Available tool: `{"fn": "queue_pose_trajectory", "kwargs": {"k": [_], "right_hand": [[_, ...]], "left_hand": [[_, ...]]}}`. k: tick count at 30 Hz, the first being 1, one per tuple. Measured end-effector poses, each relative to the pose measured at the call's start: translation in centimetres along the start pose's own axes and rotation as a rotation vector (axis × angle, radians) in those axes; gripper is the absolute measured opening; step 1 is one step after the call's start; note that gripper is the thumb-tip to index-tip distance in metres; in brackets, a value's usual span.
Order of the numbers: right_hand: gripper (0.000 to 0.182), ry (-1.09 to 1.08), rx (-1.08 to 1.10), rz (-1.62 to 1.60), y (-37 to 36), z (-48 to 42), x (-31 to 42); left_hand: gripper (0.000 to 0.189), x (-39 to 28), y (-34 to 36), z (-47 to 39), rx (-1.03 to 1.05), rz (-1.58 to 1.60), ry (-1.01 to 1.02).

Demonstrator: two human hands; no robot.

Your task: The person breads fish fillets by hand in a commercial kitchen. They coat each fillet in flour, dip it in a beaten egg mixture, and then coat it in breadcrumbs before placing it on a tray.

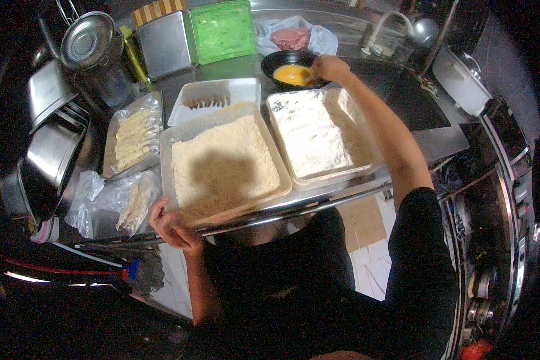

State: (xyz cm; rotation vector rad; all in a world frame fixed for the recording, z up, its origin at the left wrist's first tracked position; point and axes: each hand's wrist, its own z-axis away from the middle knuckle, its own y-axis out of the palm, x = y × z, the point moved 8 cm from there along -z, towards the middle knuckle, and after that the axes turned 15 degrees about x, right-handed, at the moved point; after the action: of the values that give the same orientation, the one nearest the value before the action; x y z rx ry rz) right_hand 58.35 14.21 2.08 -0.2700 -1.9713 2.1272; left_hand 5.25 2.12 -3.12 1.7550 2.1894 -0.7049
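My right hand [330,70] is at the right side of a black bowl [270,63] of yellow liquid that looks like beaten egg [291,74]. Its fingers point down into the bowl, and whether they hold anything is hidden. Beside the near left corner of a plastic tub [284,186] is my left hand [175,229], fingers loosely bent and apart. Pale breadcrumbs [225,139] fill that tub, with a shadow over them. Under my right forearm stands a second tub [315,183] of white flour [312,135].
Behind the crumbs lies a white tray [247,87] with dark strips. Further left, a metal tray [157,153] holds coated pieces on plastic. A plastic bag [87,207] lies near the front edge. Raw meat [290,39] sits in a bag beyond the bowl. Stacked metal pans [51,144] flank the left.
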Motion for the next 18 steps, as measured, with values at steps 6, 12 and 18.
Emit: {"fn": "queue_pose_trajectory", "kwargs": {"k": [6,12,18], "right_hand": [[0.021,-0.047,-0.011,0.014,-0.8,0.7,1.3],[0.035,-0.204,-0.183,-0.166,-5.7,-3.3,0.6],[0.03,-0.113,-0.122,-0.416,-7.3,-3.3,1.3]], "left_hand": [[0.031,-0.6,0.2,-0.4,-0.008,-0.005,0.026],[0.04,-0.1,0.6,-0.2,-0.018,0.016,-0.043],[0.033,0.0,0.1,0.0,-0.059,0.061,-0.069]]}}
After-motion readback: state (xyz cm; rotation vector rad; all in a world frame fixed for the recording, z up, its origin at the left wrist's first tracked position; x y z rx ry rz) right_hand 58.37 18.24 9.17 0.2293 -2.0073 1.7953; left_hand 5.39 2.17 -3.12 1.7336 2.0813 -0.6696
